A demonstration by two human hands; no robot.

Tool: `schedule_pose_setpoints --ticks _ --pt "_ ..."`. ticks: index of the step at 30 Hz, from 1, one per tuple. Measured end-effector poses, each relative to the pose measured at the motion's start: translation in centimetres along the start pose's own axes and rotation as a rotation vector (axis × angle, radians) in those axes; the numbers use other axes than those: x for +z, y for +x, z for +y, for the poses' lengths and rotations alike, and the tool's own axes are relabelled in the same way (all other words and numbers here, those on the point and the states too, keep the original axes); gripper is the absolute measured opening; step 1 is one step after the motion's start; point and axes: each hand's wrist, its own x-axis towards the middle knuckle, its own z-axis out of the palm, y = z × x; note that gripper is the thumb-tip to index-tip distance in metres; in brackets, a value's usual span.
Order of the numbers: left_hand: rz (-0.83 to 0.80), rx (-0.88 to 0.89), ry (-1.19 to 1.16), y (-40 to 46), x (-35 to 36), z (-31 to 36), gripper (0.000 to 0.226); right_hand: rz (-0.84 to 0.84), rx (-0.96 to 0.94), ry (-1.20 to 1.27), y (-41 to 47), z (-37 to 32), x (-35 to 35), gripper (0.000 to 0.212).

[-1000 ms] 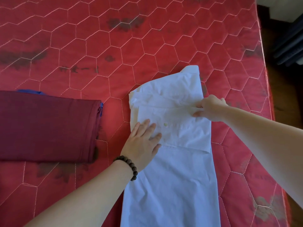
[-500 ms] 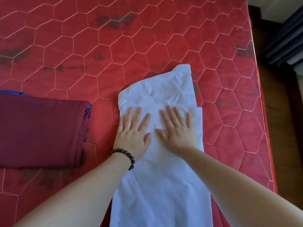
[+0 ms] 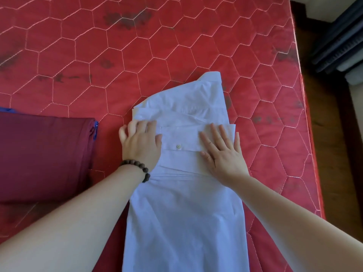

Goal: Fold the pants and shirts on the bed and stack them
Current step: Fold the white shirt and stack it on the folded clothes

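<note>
A white shirt (image 3: pixel 184 216) lies lengthwise on the red quilted bed (image 3: pixel 137 55), folded into a narrow strip with a sleeve cuff and a button across its middle. My left hand (image 3: pixel 140 144), with a bead bracelet on the wrist, presses flat on the shirt's left edge. My right hand (image 3: pixel 224 152) presses flat with fingers spread on the cuff at the shirt's right side. A folded maroon garment (image 3: pixel 45 158) lies on the bed to the left, with a blue edge showing beneath it.
The bed's right edge (image 3: pixel 306 122) runs beside a dark wooden floor (image 3: pixel 330 134). Dark slatted furniture (image 3: pixel 339 42) stands at the upper right. Dark red fabric (image 3: pixel 265 258) shows under the shirt's near end.
My right hand let go of the sleeve cuff and laid flat on it. Both hands have since slid apart, the left toward the shirt's left edge and the right toward its right edge.
</note>
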Motion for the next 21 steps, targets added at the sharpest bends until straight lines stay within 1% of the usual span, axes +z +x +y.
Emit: schedule_pose_setpoints --ticks 3,5,7,10,11,12,16,18,20,21 --pt "-0.07 0.007 0.104 1.1 -0.7 -0.2 0.031 -0.005 0.019 -0.058 -0.2 -0.4 -0.1 0.058" --pt "-0.114 0.002 0.108 1.1 -1.4 -0.4 0.032 -0.003 0.005 -0.058 -0.2 -0.7 -0.3 0.058" --pt "-0.135 -0.071 -0.012 0.9 -1.8 -0.9 0.031 -0.004 -0.008 -0.055 0.1 -0.9 -0.6 0.057" --pt "-0.166 -0.249 -0.267 0.8 -1.9 -2.0 0.027 -0.03 -0.038 -0.058 0.5 -1.0 -0.6 0.058" --pt "-0.174 -0.286 -0.313 0.8 -1.8 -2.3 0.029 -0.049 -0.052 -0.064 0.6 -1.0 -0.6 0.06" --pt "-0.176 -0.303 -0.357 0.7 -1.7 -2.5 0.032 -0.065 -0.065 -0.07 0.7 -1.0 -0.5 0.061" --pt "-0.169 -0.346 -0.551 -0.2 -1.4 -3.0 0.025 -0.071 -0.091 -0.064 0.8 -0.5 -0.4 0.064" --pt "-0.17 -0.355 -0.601 -0.7 -1.5 -3.2 0.023 -0.072 -0.102 -0.079 0.7 -0.3 -0.4 0.063" --pt "-0.186 -0.325 -0.631 -1.1 -2.0 -3.1 0.031 -0.08 -0.112 -0.096 0.6 -0.1 -0.6 0.063" --pt "-0.187 -0.304 -0.618 -1.3 -2.3 -3.0 0.04 -0.085 -0.115 -0.099 0.6 -0.1 -0.8 0.062"
